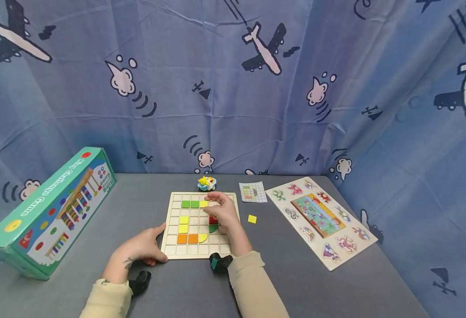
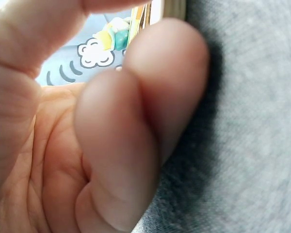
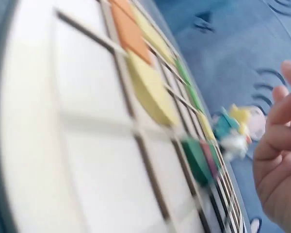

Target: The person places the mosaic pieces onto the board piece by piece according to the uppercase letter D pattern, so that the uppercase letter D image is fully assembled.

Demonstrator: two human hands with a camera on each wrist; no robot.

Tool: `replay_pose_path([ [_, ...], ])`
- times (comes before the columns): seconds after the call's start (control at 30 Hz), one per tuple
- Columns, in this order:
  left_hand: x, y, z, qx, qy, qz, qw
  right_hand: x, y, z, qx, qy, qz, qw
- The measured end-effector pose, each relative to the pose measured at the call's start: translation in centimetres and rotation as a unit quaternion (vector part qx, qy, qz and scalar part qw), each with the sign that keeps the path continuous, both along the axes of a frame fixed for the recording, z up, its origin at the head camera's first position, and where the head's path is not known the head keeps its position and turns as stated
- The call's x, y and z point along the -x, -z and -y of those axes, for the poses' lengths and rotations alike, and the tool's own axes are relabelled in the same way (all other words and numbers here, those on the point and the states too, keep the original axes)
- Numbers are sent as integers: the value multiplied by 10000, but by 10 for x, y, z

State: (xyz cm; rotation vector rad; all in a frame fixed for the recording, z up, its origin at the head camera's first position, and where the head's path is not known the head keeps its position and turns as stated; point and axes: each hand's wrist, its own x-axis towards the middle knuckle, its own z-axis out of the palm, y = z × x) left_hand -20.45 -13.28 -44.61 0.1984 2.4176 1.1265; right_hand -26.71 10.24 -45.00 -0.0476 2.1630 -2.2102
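Note:
A wooden grid board (image 1: 177,251) lies on the grey table, with green, yellow, orange and red tiles in some squares. My right hand (image 1: 224,212) is raised over its right half, thumb and index finger apart beside a yellow tile (image 1: 203,203). Nothing shows between those fingers; in the right wrist view they are bent above the board. Partly behind this hand are a red tile (image 1: 212,219) and a rounded green piece (image 1: 213,228). At the board's lower left, my left hand (image 1: 143,247) has its index fingertip and thumb spread along the edge, other fingers curled under.
A loose yellow square (image 1: 252,219) and a printed pattern card (image 1: 253,192) lie right of the board. Behind it stands a small toy figure (image 1: 207,183). A sea-animal puzzle board (image 1: 324,260) is at right, a long green game box (image 1: 54,212) at left.

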Motion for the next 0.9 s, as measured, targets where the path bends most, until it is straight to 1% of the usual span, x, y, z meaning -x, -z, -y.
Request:
replay_pose_path([
  [0.07, 0, 0, 0, -8, 1, 8, 10000, -3, -1, -14, 336, 102, -32, 9994],
  [0.13, 0, 1, 0, -22, 1, 23, 10000, -5, -1, -29, 563, 247, -106, 9981],
  [0.23, 0, 2, 1, -19, 10, 22, 10000, -9, -1, -50, 711, 494, -251, 9959],
  [0.33, 1, 3, 1, -22, 27, 23, 10000, -13, 2, -71, 701, 810, -257, 9939],
  [0.43, 2, 4, 2, -61, 63, 30, 10000, -16, 5, -89, 594, 1209, -67, 9909],
  [0.57, 2, 3, 4, -77, 109, 30, 9999, -18, 10, -104, 291, 1643, 307, 9855],
  [0.73, 2, 3, 4, -45, 133, 29, 9999, -19, 15, -112, -171, 1945, 723, 9781],
  [0.83, 2, 4, 3, -38, 120, 42, 9999, -19, 17, -113, -506, 2064, 946, 9726],
  [0.9, 3, 5, 3, -29, 105, 53, 9999, -19, 19, -112, -748, 2099, 1014, 9696],
])
